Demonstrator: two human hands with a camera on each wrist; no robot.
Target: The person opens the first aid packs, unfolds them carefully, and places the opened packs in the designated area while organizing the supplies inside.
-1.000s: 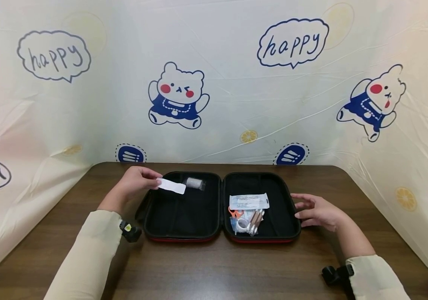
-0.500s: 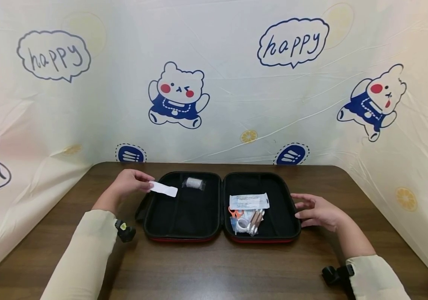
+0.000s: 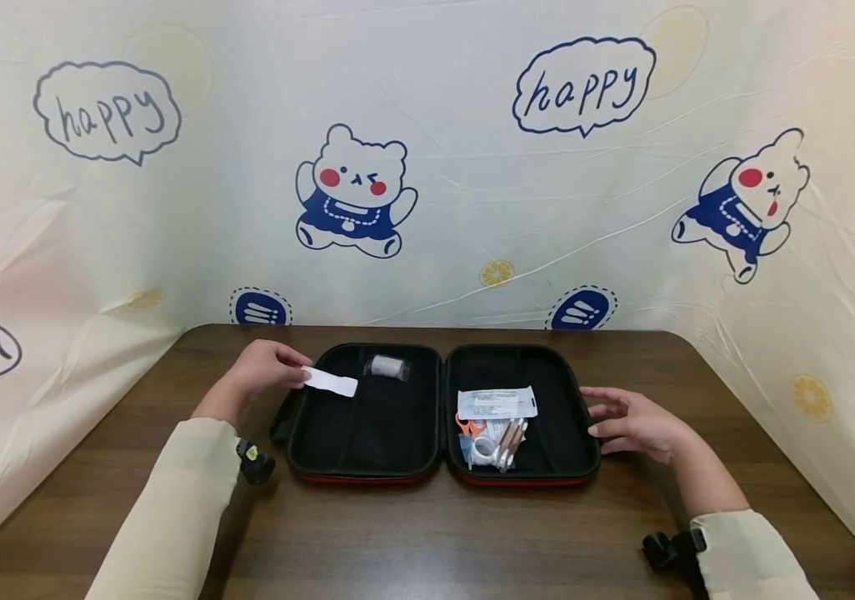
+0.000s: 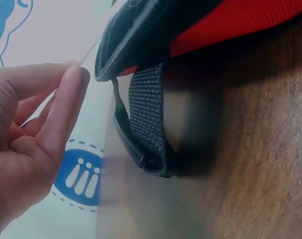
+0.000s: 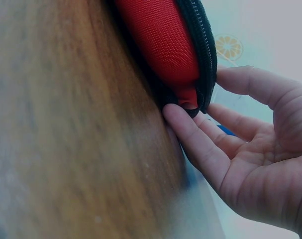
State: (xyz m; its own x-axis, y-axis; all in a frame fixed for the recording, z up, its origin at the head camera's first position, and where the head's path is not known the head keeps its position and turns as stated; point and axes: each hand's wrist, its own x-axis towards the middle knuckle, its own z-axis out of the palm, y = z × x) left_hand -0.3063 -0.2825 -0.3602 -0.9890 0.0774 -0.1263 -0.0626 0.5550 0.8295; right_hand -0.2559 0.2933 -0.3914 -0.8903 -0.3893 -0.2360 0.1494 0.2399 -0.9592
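Case holds one roll, one packet, scissors; left hand pinches one strip at its rim; right hand, spread, touches its edge.

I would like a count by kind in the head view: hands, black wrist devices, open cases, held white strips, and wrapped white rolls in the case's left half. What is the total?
Left hand and right hand: 2
Black wrist devices: 2
Open case: 1
White strip: 1
Wrapped white roll: 1
Total: 7
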